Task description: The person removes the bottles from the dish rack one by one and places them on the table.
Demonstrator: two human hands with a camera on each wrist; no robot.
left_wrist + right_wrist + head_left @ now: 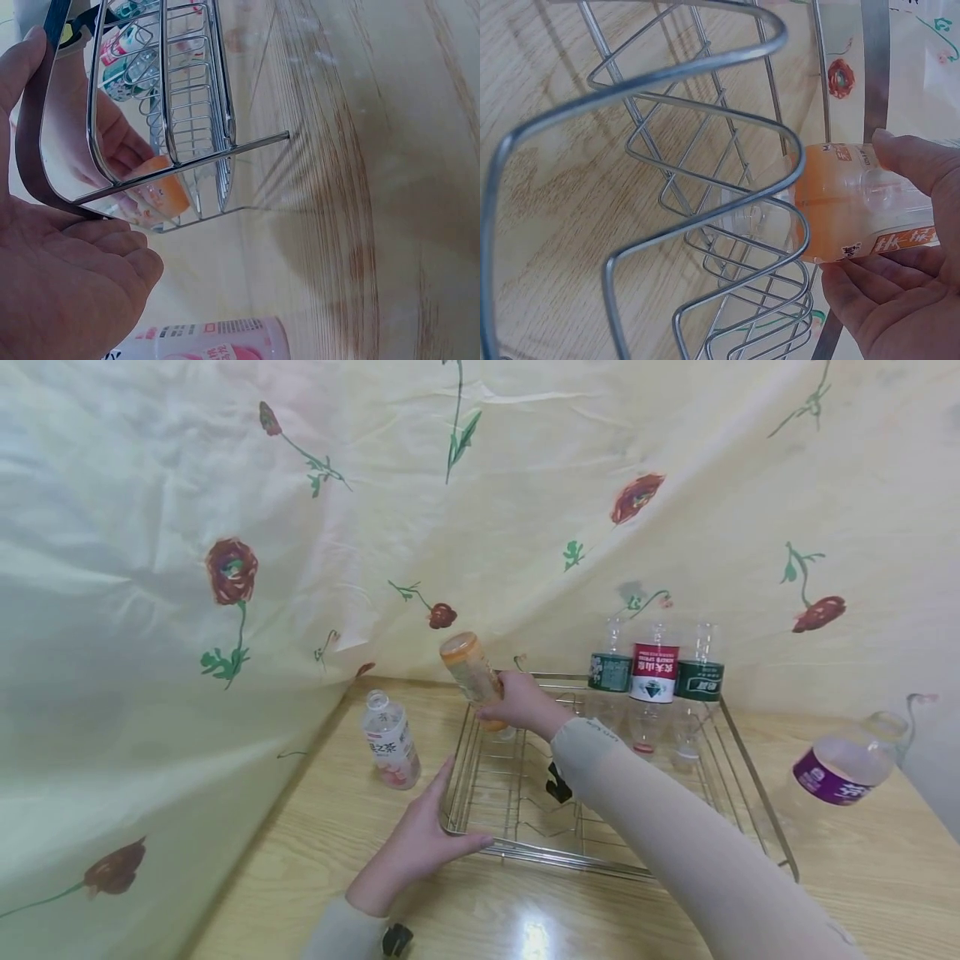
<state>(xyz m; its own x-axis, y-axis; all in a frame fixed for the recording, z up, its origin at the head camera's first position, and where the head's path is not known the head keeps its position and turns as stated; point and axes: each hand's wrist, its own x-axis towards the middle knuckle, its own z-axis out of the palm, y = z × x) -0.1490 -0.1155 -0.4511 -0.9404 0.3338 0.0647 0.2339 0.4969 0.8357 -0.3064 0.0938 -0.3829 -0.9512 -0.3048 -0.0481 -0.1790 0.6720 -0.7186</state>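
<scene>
My right hand holds an orange-labelled plastic bottle at the back left corner of a wire dish rack. The bottle is tilted, base up. In the right wrist view its clear neck points down between the bent wires, and thumb and fingers clasp the label from both sides. My left hand grips the rack's front left corner, thumb along the front rim. From the left wrist view, the fingers curl at the flat metal rim.
A pink-labelled clear bottle stands left of the rack. Inside, at the back right, three bottles stand inverted, the middle one red-labelled. Right of the rack is a purple-labelled bottle. Flowered cloth hangs behind and at the left.
</scene>
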